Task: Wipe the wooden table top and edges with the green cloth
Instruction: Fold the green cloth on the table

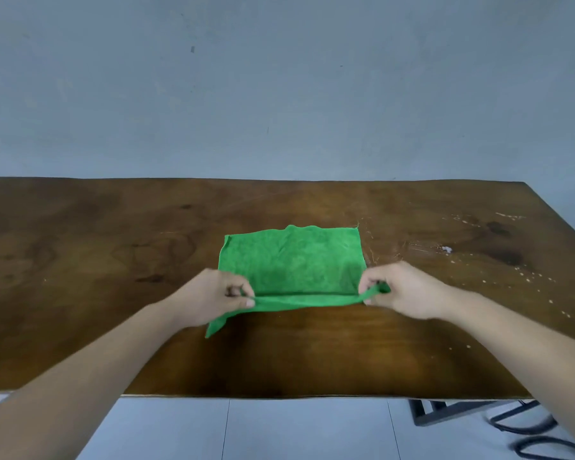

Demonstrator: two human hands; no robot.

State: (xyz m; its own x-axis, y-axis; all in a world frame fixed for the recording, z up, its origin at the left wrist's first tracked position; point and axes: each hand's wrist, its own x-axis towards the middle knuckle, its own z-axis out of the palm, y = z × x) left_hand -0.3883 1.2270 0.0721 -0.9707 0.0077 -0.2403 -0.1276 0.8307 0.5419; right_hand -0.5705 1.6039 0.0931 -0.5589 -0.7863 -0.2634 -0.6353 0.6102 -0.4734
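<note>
1. Both bare forearms reach forward from the lower corners of the view and converge toward the middle.
2. The left hand (210, 298) is knuckles-up, its thumb and forefinger pinched together on the near left edge of the flat green microfibre cloth (292, 260).
3. The right hand (402, 290) mirrors it, with its fingertips (367, 287) curled tight around the cloth's near right corner.
4. The two hands are level and well apart.

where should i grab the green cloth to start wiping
Probably from above, on the flat middle of the cloth: it lies spread on the table, so a palm can press it down. For now the left hand and right hand pinch its near edge at both ends, lifted as if folding; that edge is the easy pinch point from the near side.
</note>
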